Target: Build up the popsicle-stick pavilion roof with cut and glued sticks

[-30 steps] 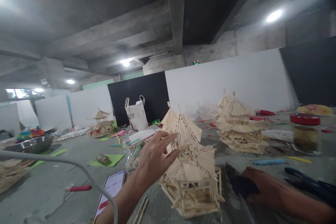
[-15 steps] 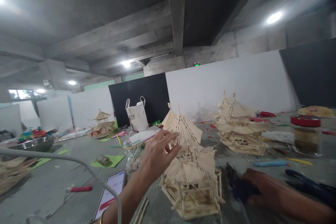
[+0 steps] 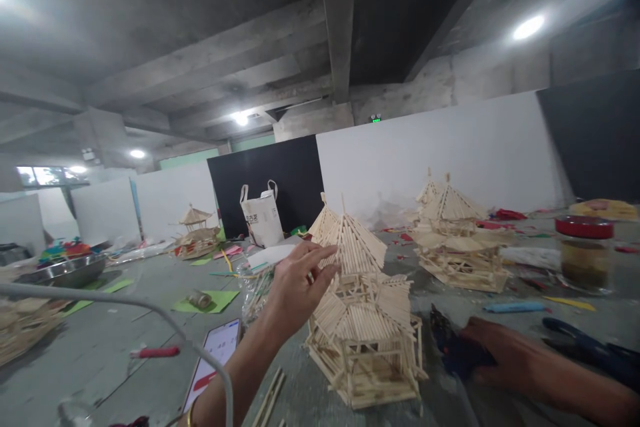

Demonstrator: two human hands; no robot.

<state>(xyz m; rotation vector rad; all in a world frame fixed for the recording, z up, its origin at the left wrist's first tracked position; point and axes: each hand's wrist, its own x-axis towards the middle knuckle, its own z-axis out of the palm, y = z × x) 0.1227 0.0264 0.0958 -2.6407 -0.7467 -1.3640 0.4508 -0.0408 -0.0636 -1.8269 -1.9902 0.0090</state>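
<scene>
My left hand point(image 3: 300, 287) reaches to the upper roof of a stick-built pavilion model point(image 3: 367, 327). Its thumb and fingers are apart, with the fingertips at the left slope of the roof; whether they touch it I cannot tell. The model stands upright, with a pointed upper roof, a wider lower roof and an open railed base. To its right, my right hand point(image 3: 493, 350) is closed around a dark blue tool with a blackened tip, which looks like a hot glue gun point(image 3: 457, 347). The hand is slightly blurred, and part of the tool is hidden under it.
More stick pavilions point(image 3: 460, 240) stand behind. A red-lidded jar point(image 3: 584, 253) and dark blue-handled pliers or cutters point(image 3: 585, 343) lie to the right. At left are a phone point(image 3: 215, 353), a grey cable point(image 3: 150, 307), a red-handled tool point(image 3: 157, 351) and a metal bowl point(image 3: 70, 271).
The view has shifted slightly. My left fingers have drawn a little closer together by the roof. My right hand keeps its place on the dark blue tool.
</scene>
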